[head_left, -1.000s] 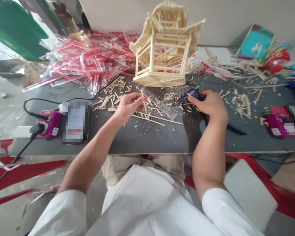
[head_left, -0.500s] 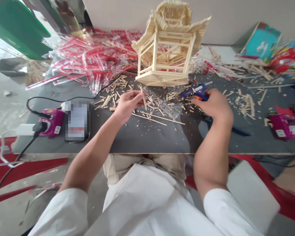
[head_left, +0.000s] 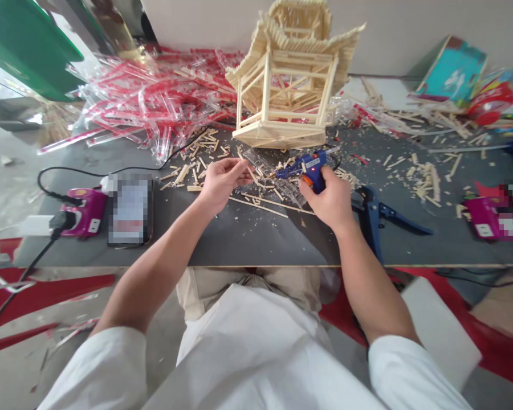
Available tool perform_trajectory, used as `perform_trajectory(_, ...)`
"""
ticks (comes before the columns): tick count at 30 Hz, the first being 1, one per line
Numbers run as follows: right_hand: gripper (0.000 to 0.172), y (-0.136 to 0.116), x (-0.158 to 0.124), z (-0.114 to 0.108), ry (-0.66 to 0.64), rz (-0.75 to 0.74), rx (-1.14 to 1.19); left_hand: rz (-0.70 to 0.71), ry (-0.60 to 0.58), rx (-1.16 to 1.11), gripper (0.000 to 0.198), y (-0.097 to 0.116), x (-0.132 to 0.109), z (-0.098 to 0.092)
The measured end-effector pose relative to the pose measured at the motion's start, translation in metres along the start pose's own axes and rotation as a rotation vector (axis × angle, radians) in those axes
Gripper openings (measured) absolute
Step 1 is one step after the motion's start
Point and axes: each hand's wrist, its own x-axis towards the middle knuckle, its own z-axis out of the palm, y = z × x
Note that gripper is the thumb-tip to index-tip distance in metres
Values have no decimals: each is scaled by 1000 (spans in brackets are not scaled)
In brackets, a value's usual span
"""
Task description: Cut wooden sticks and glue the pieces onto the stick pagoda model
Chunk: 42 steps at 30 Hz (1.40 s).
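Between thumb and fingers, my left hand point(head_left: 223, 181) pinches a short thin wooden stick point(head_left: 245, 162) above the scraps. My right hand point(head_left: 330, 196) is wrapped round the grip of a blue glue gun point(head_left: 311, 165) with an orange trigger. The gun's nozzle points left, a short way from the stick; whether they touch I cannot tell. Behind both hands stands a wooden stick model of a pavilion point(head_left: 282, 85) with a curved roof. Two long thin sticks point(head_left: 260, 206) lie on the dark table point(head_left: 248, 242) just before my hands.
A blue cutter tool point(head_left: 373, 219) lies right of my right hand. At left are a phone point(head_left: 130, 209) and a purple power socket point(head_left: 84, 212) with cables. Red-and-clear plastic wrappers point(head_left: 154, 97) heap up behind. Wood offcuts point(head_left: 425, 179) are strewn about.
My right hand has brought the glue gun leftward, closer to the stick in my left hand. The blue cutter tool now shows more fully. My left hand stays nearly in place.
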Motion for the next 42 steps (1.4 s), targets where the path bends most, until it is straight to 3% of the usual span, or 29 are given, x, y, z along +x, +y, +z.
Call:
perform_trajectory(26, 25, 4, -2, 6, -23, -145, -23, -27, 1, 44, 24, 2, 0, 1)
perform_trajectory(42, 24, 6, -1, 3, -22, -86, -68, -34, -16, 24, 18, 5, -2, 1)
